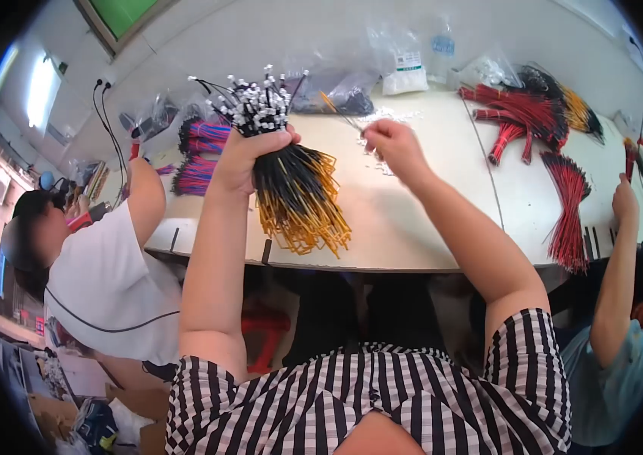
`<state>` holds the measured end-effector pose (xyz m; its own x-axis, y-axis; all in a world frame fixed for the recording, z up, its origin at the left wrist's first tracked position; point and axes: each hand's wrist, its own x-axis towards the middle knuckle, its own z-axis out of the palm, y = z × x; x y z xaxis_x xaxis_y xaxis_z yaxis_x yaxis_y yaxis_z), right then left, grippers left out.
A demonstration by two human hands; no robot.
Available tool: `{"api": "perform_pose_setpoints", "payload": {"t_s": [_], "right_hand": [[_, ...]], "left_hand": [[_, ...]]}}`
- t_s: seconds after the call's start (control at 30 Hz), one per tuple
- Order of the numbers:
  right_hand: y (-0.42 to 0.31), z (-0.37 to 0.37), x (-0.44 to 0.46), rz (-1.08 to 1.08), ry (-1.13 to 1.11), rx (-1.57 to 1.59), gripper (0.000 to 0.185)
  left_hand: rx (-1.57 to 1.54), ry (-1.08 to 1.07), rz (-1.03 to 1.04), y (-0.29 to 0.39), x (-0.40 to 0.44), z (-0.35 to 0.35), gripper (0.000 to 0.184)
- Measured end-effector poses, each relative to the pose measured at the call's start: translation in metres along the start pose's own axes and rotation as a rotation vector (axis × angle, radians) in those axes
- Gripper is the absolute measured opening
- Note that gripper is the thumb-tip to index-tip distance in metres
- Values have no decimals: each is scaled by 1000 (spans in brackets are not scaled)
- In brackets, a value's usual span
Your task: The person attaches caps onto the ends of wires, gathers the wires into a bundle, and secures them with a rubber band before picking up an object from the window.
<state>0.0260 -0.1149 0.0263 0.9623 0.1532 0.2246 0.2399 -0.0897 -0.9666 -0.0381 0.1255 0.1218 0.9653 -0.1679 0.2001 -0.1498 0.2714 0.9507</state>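
My left hand (244, 158) is wrapped round a thick bundle of black and yellow wires (300, 199). Small white connectors (259, 106) cap the bundle's upper ends, and the yellow ends hang downward. To the right, my right hand (397, 148) pinches a single thin wire (342, 114) whose far end looks yellow and points up and left. The fingertips hide its near end. Loose white connectors (373, 161) lie scattered on the table beneath and behind this hand.
On the table (427, 235), red and black wire bundles (522, 114) lie right and purple-blue ones (200, 163) left. A bag of white parts (405, 74) stands by the wall. Co-workers sit at both sides, a white sleeve (113, 243) left and a raised forearm (616, 265) right.
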Motion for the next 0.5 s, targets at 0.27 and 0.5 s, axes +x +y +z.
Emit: {"api": "perform_pose_setpoints", "payload": {"t_s": [0.27, 0.5], "right_hand": [[-163, -29, -5, -483, -184, -1083, 14], [-163, -26, -15, -280, -82, -430, 10]], "left_hand": [[79, -124, 96, 3, 19, 47, 23], [3, -217, 93, 0, 30, 79, 23]]}}
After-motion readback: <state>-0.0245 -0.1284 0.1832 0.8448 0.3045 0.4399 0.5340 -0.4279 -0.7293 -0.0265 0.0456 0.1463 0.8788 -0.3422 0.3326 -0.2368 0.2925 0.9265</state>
